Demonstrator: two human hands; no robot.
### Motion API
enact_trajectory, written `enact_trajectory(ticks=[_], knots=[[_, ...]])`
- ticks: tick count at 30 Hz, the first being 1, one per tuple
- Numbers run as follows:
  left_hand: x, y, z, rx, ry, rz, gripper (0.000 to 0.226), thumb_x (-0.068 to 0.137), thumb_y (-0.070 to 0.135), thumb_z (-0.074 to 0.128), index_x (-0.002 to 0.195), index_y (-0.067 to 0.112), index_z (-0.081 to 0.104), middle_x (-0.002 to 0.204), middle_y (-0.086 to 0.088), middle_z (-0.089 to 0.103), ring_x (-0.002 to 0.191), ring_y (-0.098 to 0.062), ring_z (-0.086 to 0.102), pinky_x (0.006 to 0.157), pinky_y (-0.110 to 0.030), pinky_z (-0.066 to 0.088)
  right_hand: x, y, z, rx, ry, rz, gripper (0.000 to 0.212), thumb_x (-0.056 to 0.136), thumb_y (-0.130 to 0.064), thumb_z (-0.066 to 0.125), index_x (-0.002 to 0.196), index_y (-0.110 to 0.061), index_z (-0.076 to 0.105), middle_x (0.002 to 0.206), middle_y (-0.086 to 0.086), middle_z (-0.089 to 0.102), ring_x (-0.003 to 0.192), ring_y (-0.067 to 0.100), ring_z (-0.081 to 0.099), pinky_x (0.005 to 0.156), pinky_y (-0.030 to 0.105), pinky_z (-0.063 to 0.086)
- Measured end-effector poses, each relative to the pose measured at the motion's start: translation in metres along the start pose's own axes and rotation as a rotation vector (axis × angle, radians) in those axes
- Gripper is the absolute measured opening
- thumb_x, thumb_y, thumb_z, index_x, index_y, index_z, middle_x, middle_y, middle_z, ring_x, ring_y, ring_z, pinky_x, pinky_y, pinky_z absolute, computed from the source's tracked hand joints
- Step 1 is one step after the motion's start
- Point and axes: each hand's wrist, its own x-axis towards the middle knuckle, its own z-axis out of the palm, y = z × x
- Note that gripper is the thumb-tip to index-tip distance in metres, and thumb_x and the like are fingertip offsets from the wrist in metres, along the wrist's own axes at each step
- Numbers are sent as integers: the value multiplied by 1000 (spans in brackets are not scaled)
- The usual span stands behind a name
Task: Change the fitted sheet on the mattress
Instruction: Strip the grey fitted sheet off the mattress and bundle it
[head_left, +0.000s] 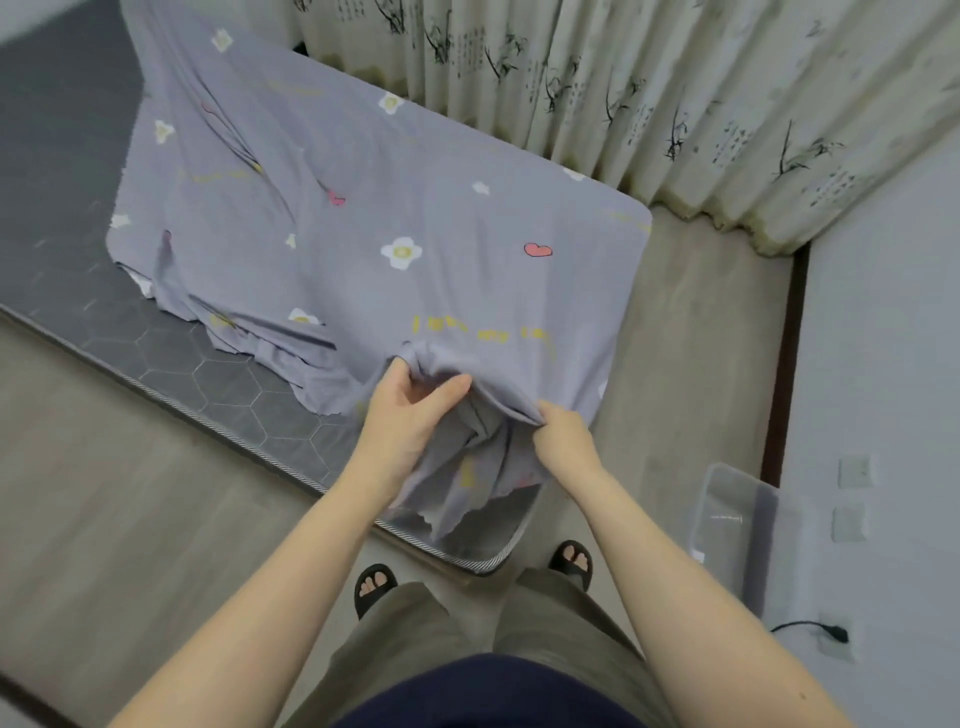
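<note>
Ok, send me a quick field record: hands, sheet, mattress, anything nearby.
sheet: grey, flower and heart print, rumpled, draped over the right part of the mattress
mattress: on the floor; left part and near corner bare; far right corner looks covered
left hand: grips the bunched sheet edge
right hand: grips the same bunch, beside the left
nearby: clear plastic box on floor, right; curtain behind
</note>
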Motion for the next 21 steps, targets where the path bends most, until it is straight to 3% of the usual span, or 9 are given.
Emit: enact_trajectory(ticks=[4, 6, 7, 9, 11, 13, 15, 18, 21], knots=[[19, -47, 41, 618, 9, -8, 69, 69, 26, 84, 127, 23, 46, 124, 1, 53, 120, -9, 49, 96, -22, 41, 20, 24, -58, 146, -97, 28, 28, 93, -4, 39, 107, -3, 63, 110, 23, 65, 101, 37, 60, 81, 38, 46], [28, -72, 73, 906, -115, -70, 102, 60, 41, 86, 144, 28, 30, 128, 3, 37, 124, -8, 35, 97, -23, 35, 20, 29, -86, 408, -212, 33, 18, 92, -19, 52, 101, -10, 65, 98, 13, 70, 96, 30, 64, 81, 37, 50], [33, -83, 92, 983, -175, -100, 105, 58, 47, 85, 144, 30, 28, 127, 3, 35, 124, -12, 34, 96, -28, 38, 19, 32, -100, 527, -280, 22, 13, 86, -22, 59, 96, -14, 64, 89, 8, 71, 90, 27, 64, 78, 35, 50], [44, -96, 129, 1006, -157, -119, 86, 61, 48, 82, 133, 25, 41, 120, 1, 41, 119, -20, 43, 86, -32, 42, 16, 43, -125, 693, -430, -37, 23, 71, -11, 58, 94, -14, 59, 82, 9, 66, 79, 25, 58, 66, 30, 47], [58, -97, 159, 993, -23, -64, 48, 70, 31, 76, 109, 16, 52, 107, -5, 49, 105, -27, 52, 75, -35, 41, 20, 65, -145, 843, -577, -77, 41, 63, -1, 51, 103, -7, 57, 85, 12, 65, 75, 24, 59, 58, 25, 46], [70, -91, 178, 1056, 79, -11, 15, 75, 8, 61, 81, 13, 49, 86, -6, 51, 90, -33, 55, 66, -35, 35, 27, 95, -160, 949, -684, -123, 48, 68, 8, 49, 115, 4, 54, 98, 13, 66, 88, 21, 63, 67, 24, 49], [79, -84, 188, 1036, 154, -30, 16, 73, 2, 54, 69, 15, 45, 69, 0, 48, 75, -29, 53, 60, -32, 29, 36, 120, -170, 956, -653, -174, 52, 72, 16, 47, 122, 3, 54, 111, 15, 63, 102, 24, 60, 80, 27, 47], [90, -70, 197, 884, 264, -51, 12, 80, 15, 60, 70, 11, 54, 59, 4, 49, 60, -14, 43, 52, -26, 33, 53, 144, -170, 764, -365, -248, 65, 69, 15, 56, 126, -15, 55, 119, 13, 58, 90, 11, 61, 79, 14, 49], [100, -51, 215, 752, 274, -13, 35, 84, 24, 60, 56, 18, 39, 44, 10, 34, 46, -5, 28, 43, -19, 23, 78, 158, -164, 390, -212, -382, 102, 73, 15, 66, 153, -22, 16, 140, 13, 30, 98, 10, 47, 79, -1, 38]])
